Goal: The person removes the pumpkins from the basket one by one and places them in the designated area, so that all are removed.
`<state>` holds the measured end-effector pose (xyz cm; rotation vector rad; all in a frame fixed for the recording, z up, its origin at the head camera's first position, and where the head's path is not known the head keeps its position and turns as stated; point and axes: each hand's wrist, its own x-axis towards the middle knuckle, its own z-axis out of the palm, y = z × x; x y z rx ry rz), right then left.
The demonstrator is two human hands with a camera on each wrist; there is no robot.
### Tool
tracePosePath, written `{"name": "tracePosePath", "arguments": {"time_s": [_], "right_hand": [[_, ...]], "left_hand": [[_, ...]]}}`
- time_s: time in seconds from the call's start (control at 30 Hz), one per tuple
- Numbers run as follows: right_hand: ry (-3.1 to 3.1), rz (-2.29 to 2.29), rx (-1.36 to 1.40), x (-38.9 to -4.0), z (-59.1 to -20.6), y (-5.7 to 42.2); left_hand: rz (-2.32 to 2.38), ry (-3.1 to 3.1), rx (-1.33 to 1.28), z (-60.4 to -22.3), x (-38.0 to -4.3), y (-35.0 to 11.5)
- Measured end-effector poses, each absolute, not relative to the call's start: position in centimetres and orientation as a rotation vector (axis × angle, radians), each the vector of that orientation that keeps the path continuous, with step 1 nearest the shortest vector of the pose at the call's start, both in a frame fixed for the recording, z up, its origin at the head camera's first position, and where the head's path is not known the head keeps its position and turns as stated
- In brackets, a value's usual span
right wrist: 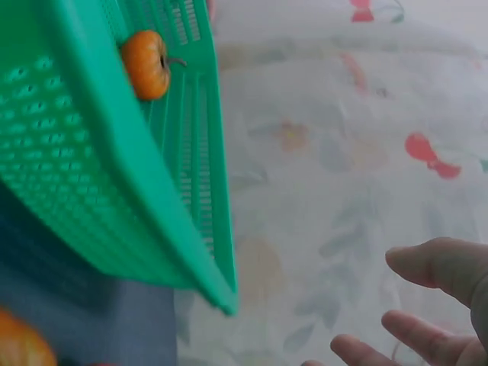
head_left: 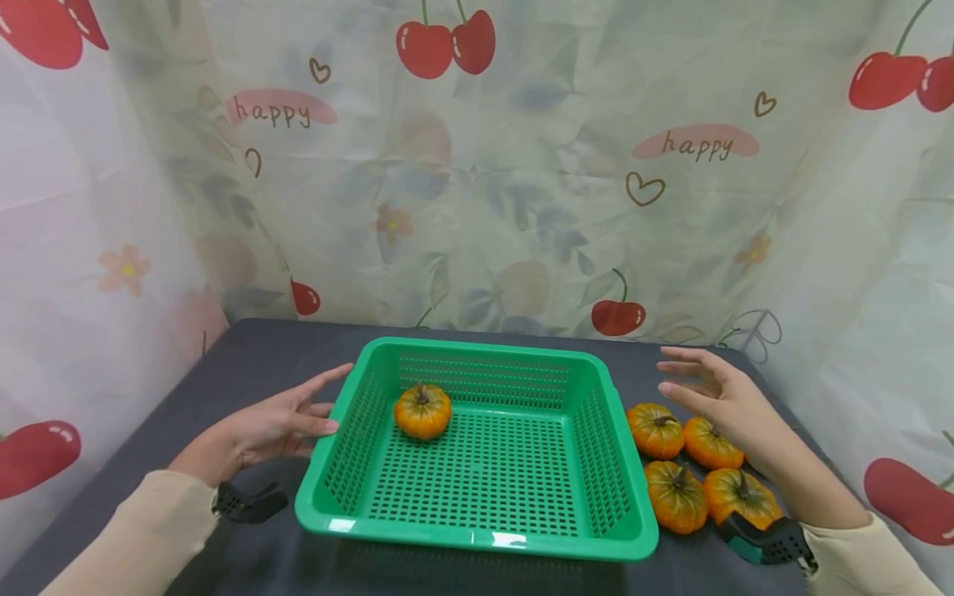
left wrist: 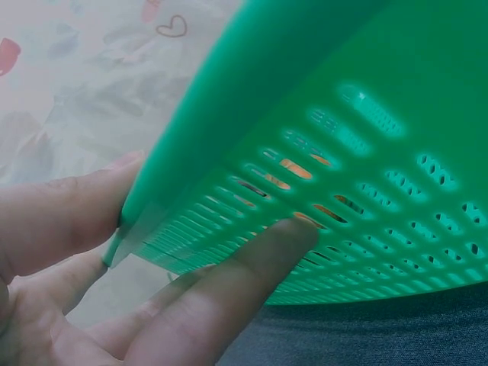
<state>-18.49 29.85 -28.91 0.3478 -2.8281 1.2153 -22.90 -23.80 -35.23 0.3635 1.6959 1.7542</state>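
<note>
A green plastic basket (head_left: 477,542) with slotted walls stands on the table, and one small orange pumpkin (head_left: 422,411) lies inside, toward its back left. My left hand (head_left: 272,426) is at the outside of the basket's left wall, fingers extended. The left wrist view shows fingertips (left wrist: 293,240) against the slotted wall and under the rim. Above the right side of the table, my right hand (head_left: 715,389) holds nothing, its fingers spread loosely. Below it, several small pumpkins (head_left: 676,497) sit beside the basket's right wall; my right wrist partly covers some.
A dark cloth covers the table (head_left: 261,356). Behind and on both sides hang pale curtains (head_left: 477,207) printed with cherries, hearts and flowers. Dark wrist straps (head_left: 249,502) are on both wrists.
</note>
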Motion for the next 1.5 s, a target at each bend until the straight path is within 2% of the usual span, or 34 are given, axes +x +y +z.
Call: {"name": "tracePosePath", "arguments": {"time_s": [0.63, 1.27, 1.5], "right_hand": [[-2.783, 1.437, 0.548, -20.9, -26.0, 21.0], [-2.717, 1.562, 0.759, -23.4, -28.3, 14.9], [-2.787, 1.589, 0.746, -24.1, -30.0, 12.6]], "left_hand": [[1.748, 1.669, 0.385, -35.2, -23.1, -23.9], [1.752, 1.667, 0.38, -35.4, -23.2, -24.0], [1.751, 1.656, 0.384, -35.4, -23.2, -24.0]]}}
